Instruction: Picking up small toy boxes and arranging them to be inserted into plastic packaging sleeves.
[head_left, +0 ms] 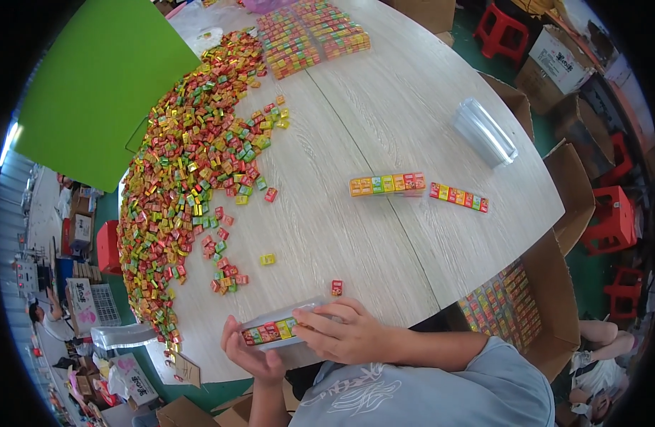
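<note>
Near the table's front edge, my left hand (255, 354) grips the left end of a clear plastic box (281, 313). A row of small wrapped candies (269, 332) in red, yellow and green lies along the box's near side. My right hand (345, 329) is closed over the right end of that row, its curled fingers hiding the candies beneath. One loose red candy (337, 287) rests on the table just beyond my right hand. A yellow candy (268, 259) lies farther off to the left.
A large heap of wrapped candies (192, 149) covers the table's left side. Packed clear boxes (313, 35) stand at the back. Right of centre are a filled box (386, 184), a candy row (459, 197) and stacked plastic trays (486, 133). A carton (559, 313) of packs stands below the right edge.
</note>
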A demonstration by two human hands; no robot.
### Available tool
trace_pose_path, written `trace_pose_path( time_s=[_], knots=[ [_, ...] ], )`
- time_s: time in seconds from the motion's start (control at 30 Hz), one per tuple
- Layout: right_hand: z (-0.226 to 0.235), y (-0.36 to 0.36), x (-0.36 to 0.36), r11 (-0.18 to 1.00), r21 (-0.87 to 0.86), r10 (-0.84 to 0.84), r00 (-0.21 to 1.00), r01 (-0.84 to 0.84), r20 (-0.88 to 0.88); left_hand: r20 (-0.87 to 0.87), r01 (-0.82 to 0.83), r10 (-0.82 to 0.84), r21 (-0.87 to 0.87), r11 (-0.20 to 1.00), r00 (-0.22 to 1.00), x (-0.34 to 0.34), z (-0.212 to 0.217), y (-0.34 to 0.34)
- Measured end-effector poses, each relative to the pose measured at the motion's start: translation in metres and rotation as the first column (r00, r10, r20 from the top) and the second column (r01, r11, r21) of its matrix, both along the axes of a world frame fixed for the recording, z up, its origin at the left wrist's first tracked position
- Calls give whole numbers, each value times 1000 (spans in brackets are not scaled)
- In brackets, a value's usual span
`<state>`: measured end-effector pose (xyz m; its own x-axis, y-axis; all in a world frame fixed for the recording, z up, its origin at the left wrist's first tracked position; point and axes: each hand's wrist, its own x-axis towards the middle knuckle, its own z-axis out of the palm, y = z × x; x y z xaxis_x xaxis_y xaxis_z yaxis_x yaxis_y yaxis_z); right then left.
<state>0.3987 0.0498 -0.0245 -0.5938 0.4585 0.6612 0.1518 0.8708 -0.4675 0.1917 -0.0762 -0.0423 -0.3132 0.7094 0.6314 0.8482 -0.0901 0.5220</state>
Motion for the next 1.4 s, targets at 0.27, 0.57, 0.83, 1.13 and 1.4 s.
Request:
trace_pose_path(
  time_s=[0.27,0.57,0.83,1.13,1.4],
  knots=[
    [12,1,3,1000,14,14,1000,-14,-10,367,122,-108,-13,992,924,-3,4,3],
    [67,25,-27,985,29,159,968,-168,195,415,167,-168,39,985,894,-3,1,8],
    [81,23,-35,977,-28,199,868,-210,456,295,170,-163,1,985,941,-6,8,10],
    [87,25,-36,975,-69,219,859,-211,463,393,182,-175,20,983,903,-5,3,11],
    [95,27,-39,966,-93,255,840,-241,478,399,182,-163,-10,983,902,-4,5,8]
  ],
)
